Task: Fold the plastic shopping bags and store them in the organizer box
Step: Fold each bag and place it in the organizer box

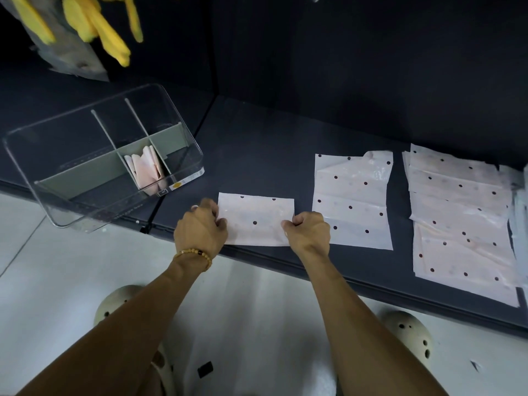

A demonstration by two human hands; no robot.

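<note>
Hands hold one folded bag (255,220) near the front edge of the dark table (257,155). The left hand (200,227) pinches the bag's left edge with curled fingers. The right hand (308,228) pinches the right edge the same way. The bag is pale pink with dark dots and lies flat between the two hands.

Just to its right lies another bag (353,200), spread out flat. Farther right sits a pile of bags (463,221). To the left stands a clear organizer box (94,155) with grey dividers. Some folded bags (145,170) stand in its middle part.

A bead bracelet (194,255) is on the left wrist. The floor (257,310) below is pale. The wall behind is dark. Yellow things (97,27) hang up at the top left.
</note>
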